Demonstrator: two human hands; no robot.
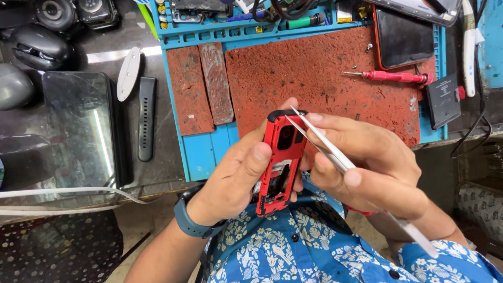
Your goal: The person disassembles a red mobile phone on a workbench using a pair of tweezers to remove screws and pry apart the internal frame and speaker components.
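Red phone (280, 165), back cover off, stands nearly upright at frame centre with its long axis top to bottom, clamped in the left hand (236, 178), while the right hand (367, 162), its grip pinched on steel tweezers (319, 139), points them up-left at the phone's top edge, above the table's (157, 173) rust-red mat (314, 78), where a red screwdriver (393, 77) lies at upper right.

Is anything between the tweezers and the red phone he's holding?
Nothing visible. The right hand holds the tweezers with tips at the top edge of the red phone, gripped in the left hand.
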